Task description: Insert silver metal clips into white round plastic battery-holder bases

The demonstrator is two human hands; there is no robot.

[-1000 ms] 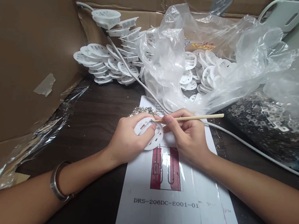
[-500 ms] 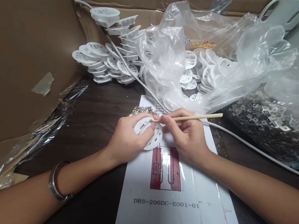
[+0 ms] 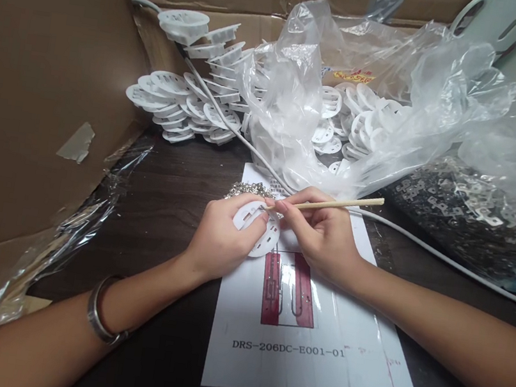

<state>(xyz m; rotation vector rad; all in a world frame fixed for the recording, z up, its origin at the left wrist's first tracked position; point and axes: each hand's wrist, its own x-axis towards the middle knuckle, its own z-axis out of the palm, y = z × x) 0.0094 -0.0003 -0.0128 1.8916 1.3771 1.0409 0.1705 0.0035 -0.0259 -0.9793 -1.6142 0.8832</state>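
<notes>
A round white plastic disc (image 3: 266, 241) with slots is gripped in my left hand (image 3: 222, 237), the thumb lying across its face. My right hand (image 3: 327, 230) is closed around a thin wooden stick (image 3: 348, 203), like a chopstick. The stick's tip meets the upper part of the disc, near a slot; whether a metal piece sits there is too small to make out. Just behind my left fingers lies a small heap of shiny metal clips (image 3: 251, 190). Below both hands is a printed sheet (image 3: 256, 368) with a red and white picture.
Stacks of white discs (image 3: 174, 106) stand at the back left, more beneath a crumpled clear plastic bag (image 3: 296, 96). A bag of metal pieces (image 3: 473, 213) lies at the right. A white cable (image 3: 426, 233) crosses the table behind my hands. Cardboard walls (image 3: 40, 57) enclose the left and back.
Almost nothing differs. The view has shifted very slightly; both hands keep their hold, with the stick's tip still at the upper part of the disc.
</notes>
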